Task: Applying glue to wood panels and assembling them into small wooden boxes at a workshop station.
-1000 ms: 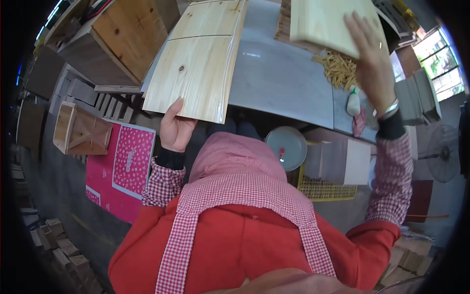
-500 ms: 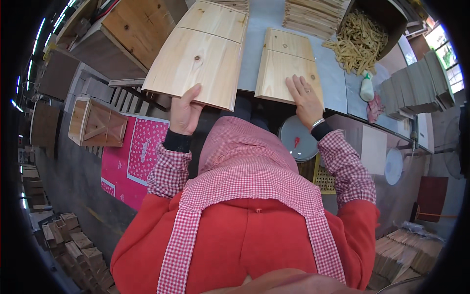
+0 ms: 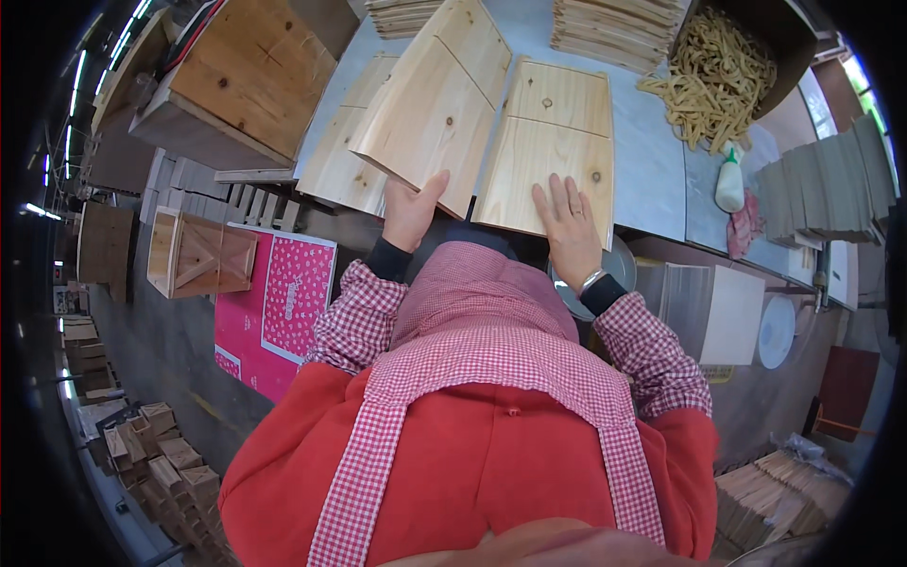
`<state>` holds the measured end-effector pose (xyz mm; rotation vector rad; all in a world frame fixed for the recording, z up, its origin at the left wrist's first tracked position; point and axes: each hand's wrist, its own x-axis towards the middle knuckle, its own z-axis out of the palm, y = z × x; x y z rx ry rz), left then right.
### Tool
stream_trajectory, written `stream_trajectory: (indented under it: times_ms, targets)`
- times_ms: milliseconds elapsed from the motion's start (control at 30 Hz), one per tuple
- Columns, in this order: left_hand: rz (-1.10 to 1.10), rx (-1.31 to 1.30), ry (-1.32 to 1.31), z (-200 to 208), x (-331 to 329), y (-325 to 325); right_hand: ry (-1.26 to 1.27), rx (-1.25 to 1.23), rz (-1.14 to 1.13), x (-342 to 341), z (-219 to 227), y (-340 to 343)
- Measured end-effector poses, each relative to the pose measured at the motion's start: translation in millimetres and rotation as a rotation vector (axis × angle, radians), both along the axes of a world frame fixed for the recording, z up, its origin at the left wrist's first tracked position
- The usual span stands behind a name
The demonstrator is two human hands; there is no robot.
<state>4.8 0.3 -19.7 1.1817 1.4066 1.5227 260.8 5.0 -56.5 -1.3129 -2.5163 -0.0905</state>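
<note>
My left hand (image 3: 412,210) grips the near edge of a pale wooden panel (image 3: 439,109), thumb on its top face and fingers out of sight under it. This panel is raised and tilted, with a groove across its far part and several knots. Under it and to the left lies another wooden panel (image 3: 335,159) on the table. To the right, a similar grooved wooden panel (image 3: 543,156) lies on the table with its near end at the front edge. My right hand (image 3: 573,227) rests on that panel's near right part, fingers stretched out flat.
Stacks of wooden pieces (image 3: 614,33) stand at the back of the grey table (image 3: 647,180). A box of yellowish strips (image 3: 718,71), a white squeeze bottle (image 3: 729,184), a pink cloth (image 3: 743,227) and stacked grey boards (image 3: 822,180) are at the right. A wooden cabinet (image 3: 241,80) stands left.
My left hand has moved right and lifted its panel into a tilt, uncovering the panel beneath. My right hand stays flat on the right panel, which now sits closer to the lifted one.
</note>
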Motion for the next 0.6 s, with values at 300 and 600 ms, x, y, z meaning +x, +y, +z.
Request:
stream_trajectory:
  times_ms: [300,600]
  targets:
    - [0.012,0.021,0.409,15,35,-8,0.040,-0.059,0.023,3,6,-2]
    - [-0.027,-0.002,0.485,10,42,1,0.140,-0.095,-0.012,6,-2,-2]
